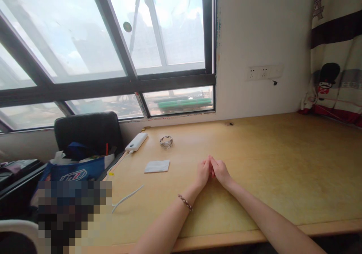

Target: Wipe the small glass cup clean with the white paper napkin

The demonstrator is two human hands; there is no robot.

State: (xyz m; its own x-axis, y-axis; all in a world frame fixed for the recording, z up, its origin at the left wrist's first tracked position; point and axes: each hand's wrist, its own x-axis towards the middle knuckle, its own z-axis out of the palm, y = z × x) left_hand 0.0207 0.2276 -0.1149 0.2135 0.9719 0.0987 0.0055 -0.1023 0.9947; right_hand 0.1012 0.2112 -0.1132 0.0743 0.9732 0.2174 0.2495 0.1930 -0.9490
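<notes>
My left hand (203,172) and my right hand (221,171) meet over the middle of the wooden table (271,163). Both are closed, with their fingertips together at the far end and the fingers bent inward. Whatever lies between the palms, if anything, is hidden. A braided bracelet (185,202) circles my left wrist. To the left of my hands, a flat white rectangular packet (157,166) lies on the tabletop, apart from them. Beyond it sits a silvery, openwork ring-shaped object (166,142).
A white power bank (136,142) with a plugged-in cable rests at the table's left edge. Nearer lies a loose white cable (127,198). A black chair (89,131) and a blue bag (76,173) stand left. Behind are a window (169,27) and wall sockets (258,73); a curtain (336,54) hangs right.
</notes>
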